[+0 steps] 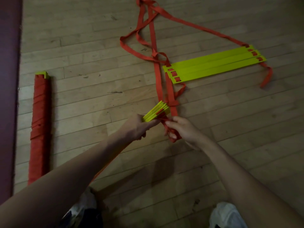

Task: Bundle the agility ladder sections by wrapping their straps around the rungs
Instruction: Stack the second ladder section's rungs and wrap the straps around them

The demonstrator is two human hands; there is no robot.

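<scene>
My left hand (137, 128) grips a stack of yellow-green ladder rungs (155, 112), whose far end points up and to the right. My right hand (182, 129) is closed on the red strap (173, 111) just beside that end, with a loop of strap hanging below its fingers. The strap runs up the floor from there in loose tangles (148, 30). Three more yellow-green rungs (213, 65) lie flat side by side to the right, threaded on the same red straps. A finished bundle (40, 125), wrapped in red strap, lies at the left.
The floor is pale wooden boards (92, 51). A dark maroon mat or wall edge (9, 79) runs down the left side next to the finished bundle. My two shoes (227, 216) show at the bottom edge.
</scene>
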